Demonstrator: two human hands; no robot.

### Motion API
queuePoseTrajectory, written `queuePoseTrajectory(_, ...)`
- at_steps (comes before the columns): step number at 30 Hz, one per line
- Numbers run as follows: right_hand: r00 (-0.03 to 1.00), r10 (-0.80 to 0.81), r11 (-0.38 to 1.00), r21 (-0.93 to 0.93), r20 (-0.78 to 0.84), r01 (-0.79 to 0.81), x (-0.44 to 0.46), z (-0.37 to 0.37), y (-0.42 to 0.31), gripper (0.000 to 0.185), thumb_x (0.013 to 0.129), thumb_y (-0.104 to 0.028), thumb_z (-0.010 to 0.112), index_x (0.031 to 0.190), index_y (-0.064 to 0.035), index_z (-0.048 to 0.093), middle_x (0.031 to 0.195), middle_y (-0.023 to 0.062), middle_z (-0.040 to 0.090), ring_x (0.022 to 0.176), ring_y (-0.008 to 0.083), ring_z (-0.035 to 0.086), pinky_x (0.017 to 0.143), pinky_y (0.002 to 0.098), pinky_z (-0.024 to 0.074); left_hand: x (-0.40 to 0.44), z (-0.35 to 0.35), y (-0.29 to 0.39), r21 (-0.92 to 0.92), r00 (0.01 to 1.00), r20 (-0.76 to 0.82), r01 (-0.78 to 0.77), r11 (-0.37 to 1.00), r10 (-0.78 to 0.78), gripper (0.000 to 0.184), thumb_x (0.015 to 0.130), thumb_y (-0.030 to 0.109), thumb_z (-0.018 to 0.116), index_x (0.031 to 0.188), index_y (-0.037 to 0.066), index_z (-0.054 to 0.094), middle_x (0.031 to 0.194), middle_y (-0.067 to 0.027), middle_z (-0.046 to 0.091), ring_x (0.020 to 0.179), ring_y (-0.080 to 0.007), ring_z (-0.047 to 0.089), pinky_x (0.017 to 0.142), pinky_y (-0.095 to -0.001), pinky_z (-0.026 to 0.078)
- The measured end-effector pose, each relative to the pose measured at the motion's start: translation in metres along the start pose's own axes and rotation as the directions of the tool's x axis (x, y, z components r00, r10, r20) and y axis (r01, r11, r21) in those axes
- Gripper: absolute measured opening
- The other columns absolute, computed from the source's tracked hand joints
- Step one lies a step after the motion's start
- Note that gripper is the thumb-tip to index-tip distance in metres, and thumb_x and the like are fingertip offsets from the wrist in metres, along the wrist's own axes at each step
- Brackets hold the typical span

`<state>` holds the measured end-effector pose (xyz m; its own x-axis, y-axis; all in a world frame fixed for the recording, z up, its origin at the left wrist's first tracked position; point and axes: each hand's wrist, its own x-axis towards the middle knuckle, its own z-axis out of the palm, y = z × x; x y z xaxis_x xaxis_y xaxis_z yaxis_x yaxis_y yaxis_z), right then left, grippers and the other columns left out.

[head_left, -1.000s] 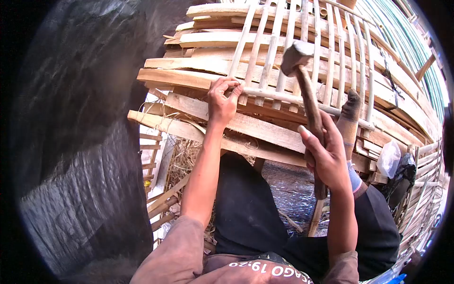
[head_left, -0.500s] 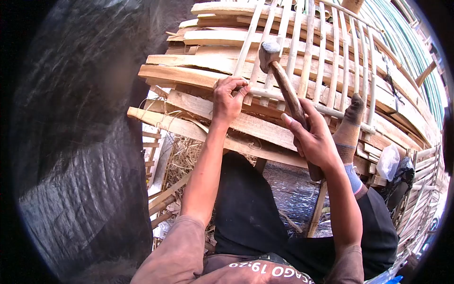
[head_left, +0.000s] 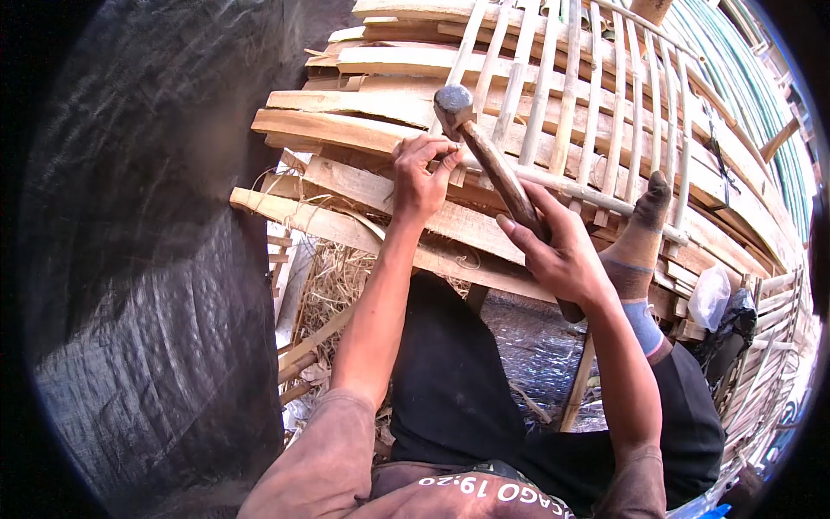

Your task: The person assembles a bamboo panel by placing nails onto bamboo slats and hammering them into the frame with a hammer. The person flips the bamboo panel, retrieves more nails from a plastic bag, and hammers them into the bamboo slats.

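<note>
My right hand (head_left: 566, 251) is closed round the wooden handle of a hammer (head_left: 503, 173). Its metal head is raised just above and beside my left hand (head_left: 422, 177). The left fingers are pinched together at the left end of a round bamboo rail (head_left: 596, 197); whatever sits between the fingertips is too small to make out. Thin bamboo slats (head_left: 566, 99) run from this rail up to another one, forming a ladder-like frame. My foot in a brown and blue sock (head_left: 635, 246) presses against the rail on the right.
Rough wooden planks (head_left: 346, 130) lie stacked under the frame. Black sheeting (head_left: 147, 285) hangs on the left. A clear plastic bag (head_left: 709, 297) and a black bag (head_left: 735, 324) are at the right, near more slatted bamboo (head_left: 774, 346). Dry straw (head_left: 333, 272) shows below.
The hammer and my right hand have shifted left, bringing the hammer head closer to my left fingers. The left hand stays at the rail's end, having moved only slightly.
</note>
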<state>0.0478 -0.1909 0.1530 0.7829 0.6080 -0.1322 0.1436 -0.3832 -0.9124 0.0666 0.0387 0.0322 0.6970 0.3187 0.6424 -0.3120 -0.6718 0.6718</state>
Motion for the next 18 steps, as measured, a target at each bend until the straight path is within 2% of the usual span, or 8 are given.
queuePoseTrajectory(2,0.995,-0.088,0.996,-0.005,-0.038,0.088,0.002,0.004,0.003,0.045,0.096,-0.024,0.066,0.132,-0.0004,0.052,0.081,0.0136,0.060,0.076,0.0163,0.054,0.073,0.0328,0.0479,-0.001,0.001,-0.001,0.007,1.000,-0.003,-0.004,1.000,0.004,0.014,0.082,0.021,0.077,0.087,0.008,0.073,0.090,-0.0042,0.070,0.090,-0.0236,0.062,0.089,-0.0382,0.043)
queuePoseTrajectory(5,0.991,-0.118,0.992,-0.050,-0.069,0.115,0.007,0.011,0.018,0.045,0.096,-0.023,0.065,0.132,-0.0001,0.052,0.081,0.0143,0.060,0.075,0.0167,0.054,0.073,0.0327,0.0483,-0.002,0.002,-0.002,0.035,1.000,-0.002,-0.006,0.999,0.006,0.015,0.082,0.021,0.078,0.085,0.008,0.073,0.089,-0.0044,0.070,0.089,-0.0239,0.062,0.088,-0.0383,0.043)
queuePoseTrajectory(6,0.976,-0.193,0.981,-0.040,-0.097,0.190,0.009,0.013,0.016,0.044,0.096,-0.022,0.065,0.132,0.0004,0.052,0.080,0.0135,0.059,0.074,0.0164,0.053,0.072,0.0315,0.0479,-0.001,0.001,-0.001,0.061,1.000,0.004,0.003,0.998,-0.003,0.015,0.082,0.022,0.078,0.085,0.007,0.073,0.089,-0.0045,0.070,0.088,-0.0240,0.062,0.088,-0.0383,0.043)
queuePoseTrajectory(9,0.985,-0.148,0.989,-0.007,-0.091,0.148,0.004,0.007,0.003,0.043,0.096,-0.020,0.065,0.131,0.0006,0.052,0.080,0.0133,0.058,0.074,0.0165,0.052,0.071,0.0309,0.0474,-0.001,0.003,-0.004,-0.020,1.000,-0.007,0.001,1.000,-0.001,0.016,0.082,0.022,0.078,0.084,0.008,0.073,0.089,-0.0042,0.070,0.088,-0.0239,0.062,0.087,-0.0383,0.043)
queuePoseTrajectory(11,0.988,-0.123,0.992,0.025,-0.095,0.126,0.001,0.006,-0.005,0.042,0.095,-0.017,0.065,0.131,0.0006,0.051,0.080,0.0131,0.057,0.072,0.0165,0.050,0.070,0.0305,0.0468,-0.002,0.003,-0.003,0.029,0.999,-0.007,-0.036,0.999,0.037,0.015,0.081,0.022,0.078,0.083,0.008,0.073,0.088,-0.0041,0.070,0.087,-0.0241,0.062,0.086,-0.0383,0.043)
queuePoseTrajectory(15,0.969,-0.216,0.976,-0.021,-0.122,0.215,0.002,0.013,0.007,0.041,0.095,-0.016,0.064,0.131,-0.0013,0.051,0.078,0.0142,0.056,0.070,0.0158,0.049,0.068,0.0310,0.0462,-0.003,0.004,-0.003,0.026,0.998,-0.039,-0.055,0.998,0.056,0.014,0.081,0.021,0.078,0.084,0.008,0.073,0.087,-0.0040,0.070,0.086,-0.0241,0.062,0.085,-0.0384,0.043)
queuePoseTrajectory(18,0.968,-0.224,0.972,-0.095,-0.111,0.214,0.004,0.014,0.017,0.040,0.095,-0.016,0.064,0.131,-0.0015,0.052,0.076,0.0154,0.057,0.067,0.0176,0.050,0.067,0.0321,0.0466,-0.002,0.004,-0.003,0.024,0.996,-0.052,-0.067,0.997,0.068,0.014,0.081,0.021,0.078,0.084,0.008,0.073,0.087,-0.0041,0.070,0.085,-0.0241,0.062,0.084,-0.0383,0.043)
